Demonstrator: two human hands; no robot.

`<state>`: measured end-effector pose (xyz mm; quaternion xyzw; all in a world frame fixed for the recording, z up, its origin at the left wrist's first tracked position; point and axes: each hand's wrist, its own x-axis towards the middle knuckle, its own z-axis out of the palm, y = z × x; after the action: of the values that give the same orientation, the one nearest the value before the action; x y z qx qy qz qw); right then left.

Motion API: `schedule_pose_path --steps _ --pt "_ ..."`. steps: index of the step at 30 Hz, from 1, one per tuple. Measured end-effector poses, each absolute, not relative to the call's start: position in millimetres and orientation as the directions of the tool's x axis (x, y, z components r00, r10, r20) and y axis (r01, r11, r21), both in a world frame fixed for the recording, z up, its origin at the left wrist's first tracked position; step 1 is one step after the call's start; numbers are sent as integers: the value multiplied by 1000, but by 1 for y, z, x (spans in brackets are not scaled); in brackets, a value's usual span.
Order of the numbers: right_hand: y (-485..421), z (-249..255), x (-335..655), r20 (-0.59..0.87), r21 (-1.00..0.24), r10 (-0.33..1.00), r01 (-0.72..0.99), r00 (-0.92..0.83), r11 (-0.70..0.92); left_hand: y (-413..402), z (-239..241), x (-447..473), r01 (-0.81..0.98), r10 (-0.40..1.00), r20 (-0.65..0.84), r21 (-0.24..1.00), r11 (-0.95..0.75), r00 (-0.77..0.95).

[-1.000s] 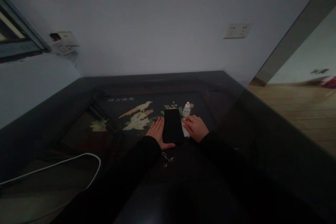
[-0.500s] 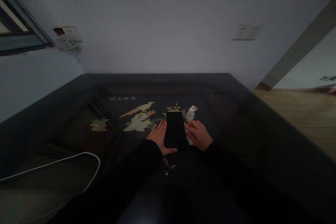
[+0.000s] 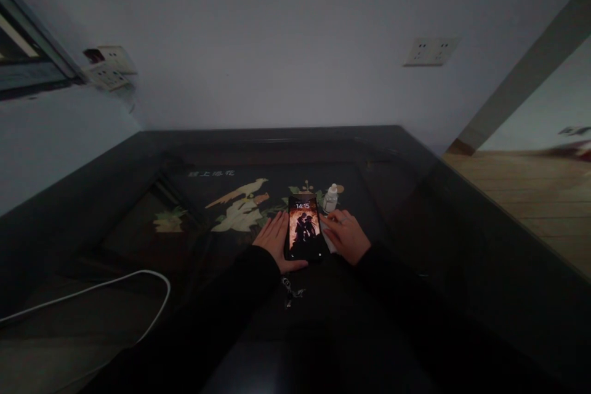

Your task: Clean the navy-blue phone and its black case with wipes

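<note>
- two bare hands in dark sleeves flank a black rectangular smartphone, which lies flat, screen up, on the dark lacquered table near the middle of the view.
- the left hand lies flat with its fingers pressed together along the phone's left edge, and its thumb reaches across the near edge.
- the right hand sits at the phone's right edge with loosely curled fingers. it rests on a small white scrap of cloth or paper, but i cannot tell whether it pinches the scrap.
- a small clear plastic bottle with a white cap stands upright just beyond the right hand, near the phone's far right corner.
- a small metal bunch of keys lies on the near side of the phone, apart from it. a white cable loops over the table, well apart to the left.
- progress, as a judgement: the phone is steadied and awake, while the bottle is capped and untouched and the scrap is not on the glass, so any work with those looks not yet begun.
- against half a second ago, the screen was dark and is now lit, showing 14:15 above a reddish picture. both hands, the bottle and the keys sit much as they did.
</note>
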<state>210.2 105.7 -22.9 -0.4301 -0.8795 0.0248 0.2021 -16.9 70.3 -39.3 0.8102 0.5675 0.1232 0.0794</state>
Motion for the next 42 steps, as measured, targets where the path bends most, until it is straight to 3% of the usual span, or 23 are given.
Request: schedule_pose_path --steps 9,42 --pt "106 -24 209 315 -209 774 756 -549 621 68 -32 -14 917 946 64 235 -324 318" --pt "104 -25 207 332 -185 777 771 -535 610 71 -31 -17 893 943 56 307 -330 329"
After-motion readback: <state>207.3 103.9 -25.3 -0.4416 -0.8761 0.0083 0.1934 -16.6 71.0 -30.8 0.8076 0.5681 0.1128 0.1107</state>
